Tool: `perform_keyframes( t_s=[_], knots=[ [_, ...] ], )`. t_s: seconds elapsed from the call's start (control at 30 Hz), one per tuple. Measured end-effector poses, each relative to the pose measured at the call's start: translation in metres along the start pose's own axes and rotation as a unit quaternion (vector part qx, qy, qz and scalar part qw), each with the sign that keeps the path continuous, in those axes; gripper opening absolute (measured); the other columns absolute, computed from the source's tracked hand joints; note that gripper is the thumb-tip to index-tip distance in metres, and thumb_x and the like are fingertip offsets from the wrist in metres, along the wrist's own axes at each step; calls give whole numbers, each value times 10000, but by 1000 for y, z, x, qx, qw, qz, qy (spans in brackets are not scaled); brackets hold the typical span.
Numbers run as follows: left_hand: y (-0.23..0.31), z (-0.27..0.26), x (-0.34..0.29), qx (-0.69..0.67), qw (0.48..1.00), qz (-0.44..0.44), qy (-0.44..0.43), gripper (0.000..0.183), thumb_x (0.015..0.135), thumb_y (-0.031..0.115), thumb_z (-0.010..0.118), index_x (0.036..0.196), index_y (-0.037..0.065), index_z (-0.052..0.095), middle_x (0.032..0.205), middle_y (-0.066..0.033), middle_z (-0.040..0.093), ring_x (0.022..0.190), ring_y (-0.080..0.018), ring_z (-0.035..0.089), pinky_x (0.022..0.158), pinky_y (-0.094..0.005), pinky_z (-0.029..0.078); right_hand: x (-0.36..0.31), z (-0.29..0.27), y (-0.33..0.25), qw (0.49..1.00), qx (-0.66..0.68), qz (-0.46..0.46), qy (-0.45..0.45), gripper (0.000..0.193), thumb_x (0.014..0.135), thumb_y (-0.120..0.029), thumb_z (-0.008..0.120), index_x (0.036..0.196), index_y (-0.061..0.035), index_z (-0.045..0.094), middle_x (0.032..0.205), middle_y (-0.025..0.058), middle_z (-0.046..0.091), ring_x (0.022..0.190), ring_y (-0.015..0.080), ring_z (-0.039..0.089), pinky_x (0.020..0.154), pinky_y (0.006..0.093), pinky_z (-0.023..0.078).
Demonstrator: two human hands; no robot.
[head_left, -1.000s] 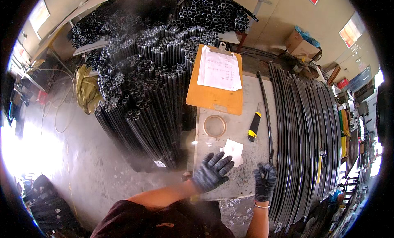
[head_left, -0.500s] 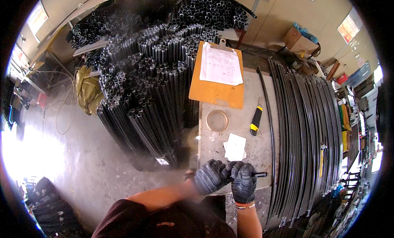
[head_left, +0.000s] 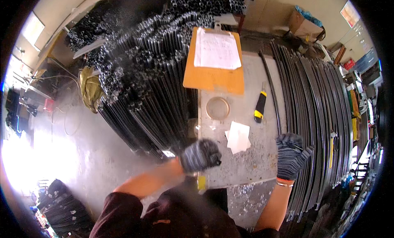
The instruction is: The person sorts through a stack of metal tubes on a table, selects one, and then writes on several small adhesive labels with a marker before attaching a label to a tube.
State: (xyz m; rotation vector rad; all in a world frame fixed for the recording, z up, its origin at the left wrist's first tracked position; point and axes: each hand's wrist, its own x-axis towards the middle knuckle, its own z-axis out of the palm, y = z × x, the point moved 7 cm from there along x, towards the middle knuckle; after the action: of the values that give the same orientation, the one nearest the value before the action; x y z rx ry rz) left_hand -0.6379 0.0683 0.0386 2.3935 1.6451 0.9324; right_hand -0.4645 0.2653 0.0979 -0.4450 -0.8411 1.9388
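My left hand (head_left: 201,156), in a grey knitted glove, is over the table's left edge with its fingers curled in. It is somewhat blurred, and whatever lies inside the fingers is hidden. On the right, my gloved right hand (head_left: 290,156) is bent closed beside the bundle of long dark rods (head_left: 314,127). A thin dark piece shows between its thumb and fingers, too small to name. One separate dark rod (head_left: 271,88) runs down to this hand's fingertips. White paper slips (head_left: 238,137) lie on the table between my hands.
An orange clipboard (head_left: 213,80) with a written sheet, a tape roll (head_left: 218,108) and a black-yellow utility knife (head_left: 260,106) lie on the grey table (head_left: 262,156). Stacked black tubes (head_left: 152,102) stand left of it. A cardboard box (head_left: 303,24) is at the back right.
My hands were together around a short black stick-like piece. They have parted: the left moved slightly up, the right went right and up to the rods. The view has shifted a little.
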Motion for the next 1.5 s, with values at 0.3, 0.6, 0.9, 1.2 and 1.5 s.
perform_keyframes(
  t_s=[0.3,0.6,0.9,1.2,1.5],
  knots=[
    [-22,42,11,34,994,106,-7,400,741,279,639,1089,84,611,1224,-126,547,1137,-289,508,990,-455,399,-44,-48,94,927,-373,-8,-16,214,787,48,661,984,-19,611,944,64,644,872,178,621,796,321,530],
    [-32,55,18,28,994,48,-92,352,803,259,592,1098,69,606,1234,-123,555,1177,-267,496,1037,-440,354,-19,-30,129,732,-647,-180,-119,261,688,-78,666,941,-75,606,973,100,632,945,327,568,974,450,388],
    [-34,61,14,40,993,45,-98,366,801,265,593,1107,64,609,1229,-128,562,1167,-271,512,1023,-445,372,-17,-13,130,677,-682,-214,-174,159,676,-167,666,816,-109,619,930,90,616,928,297,571,978,466,380],
    [-34,58,16,36,994,43,-92,332,800,239,587,1081,65,622,1187,-136,580,1144,-266,529,1010,-448,389,-17,-14,131,682,-681,-209,-166,126,704,-132,663,799,-94,591,873,78,608,872,299,573,981,466,379],
    [-33,60,12,42,994,52,-82,321,814,238,574,1080,64,620,1192,-135,579,1144,-267,530,1009,-446,385,-18,-12,129,687,-668,-240,-158,149,682,-121,664,793,-82,572,817,67,592,824,285,579,978,451,386]
  ],
)
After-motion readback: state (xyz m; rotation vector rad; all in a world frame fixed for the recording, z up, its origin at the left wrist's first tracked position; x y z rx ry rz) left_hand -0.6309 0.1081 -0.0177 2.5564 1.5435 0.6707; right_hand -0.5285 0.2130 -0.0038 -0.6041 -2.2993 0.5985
